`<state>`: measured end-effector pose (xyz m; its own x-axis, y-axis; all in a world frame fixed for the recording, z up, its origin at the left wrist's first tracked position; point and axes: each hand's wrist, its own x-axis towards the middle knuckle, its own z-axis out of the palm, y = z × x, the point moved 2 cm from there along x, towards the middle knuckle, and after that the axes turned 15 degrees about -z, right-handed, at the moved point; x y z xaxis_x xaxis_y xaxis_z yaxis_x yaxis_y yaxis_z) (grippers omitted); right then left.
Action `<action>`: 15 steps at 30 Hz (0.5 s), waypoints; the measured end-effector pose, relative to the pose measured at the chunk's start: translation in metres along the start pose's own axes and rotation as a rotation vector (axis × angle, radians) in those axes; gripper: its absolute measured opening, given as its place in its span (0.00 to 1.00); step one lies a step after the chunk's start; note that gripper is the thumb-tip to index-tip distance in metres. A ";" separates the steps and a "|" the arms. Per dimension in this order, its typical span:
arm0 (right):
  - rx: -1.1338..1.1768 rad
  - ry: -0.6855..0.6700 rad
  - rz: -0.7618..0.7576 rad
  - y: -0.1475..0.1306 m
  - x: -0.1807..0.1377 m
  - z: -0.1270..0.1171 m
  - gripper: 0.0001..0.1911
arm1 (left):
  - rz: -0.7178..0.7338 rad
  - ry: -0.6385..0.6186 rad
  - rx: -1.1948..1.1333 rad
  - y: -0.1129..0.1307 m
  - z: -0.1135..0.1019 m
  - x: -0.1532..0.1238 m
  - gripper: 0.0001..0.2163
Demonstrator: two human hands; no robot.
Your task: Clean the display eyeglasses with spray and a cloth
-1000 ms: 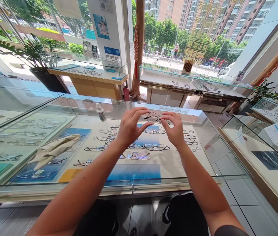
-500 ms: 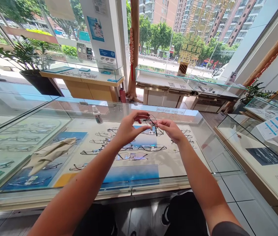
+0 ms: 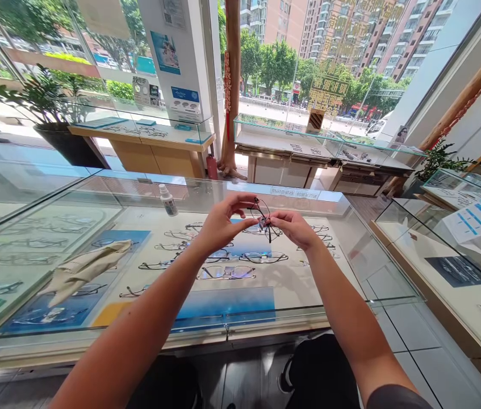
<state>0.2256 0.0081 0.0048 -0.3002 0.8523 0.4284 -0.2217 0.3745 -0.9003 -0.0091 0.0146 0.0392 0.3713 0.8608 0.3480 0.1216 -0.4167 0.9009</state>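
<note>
The glasses (image 3: 263,218) hang above the glass counter (image 3: 351,250), pinched between my two hands. My left hand (image 3: 218,224) grips the frame from the left with thumb and fingers closed on it, and my right hand (image 3: 293,227) clamps its other side. A cloth (image 3: 84,267) and a small bottle (image 3: 167,200) lie well apart to the left.

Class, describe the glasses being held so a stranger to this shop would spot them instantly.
Find the long glass display counter nearest the camera, with rows of spectacle frames lying under its top. Above it the left hand and right hand meet, pinching thin dark-rimmed glasses between them. Only this pair is lifted in the air, outside the case.
</note>
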 end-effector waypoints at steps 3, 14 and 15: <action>-0.026 0.036 -0.008 0.003 0.000 0.000 0.21 | 0.007 0.000 0.015 -0.001 0.002 0.000 0.27; -0.134 0.328 -0.143 0.009 0.001 0.018 0.24 | 0.028 0.314 0.359 0.008 0.026 -0.018 0.13; -0.157 0.345 -0.168 0.009 0.000 0.021 0.23 | -0.007 0.283 0.351 0.007 0.029 -0.019 0.14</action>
<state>0.2039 0.0035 -0.0018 0.0623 0.8367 0.5441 -0.0887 0.5477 -0.8320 0.0116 -0.0126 0.0312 0.1086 0.8898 0.4432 0.4466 -0.4420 0.7779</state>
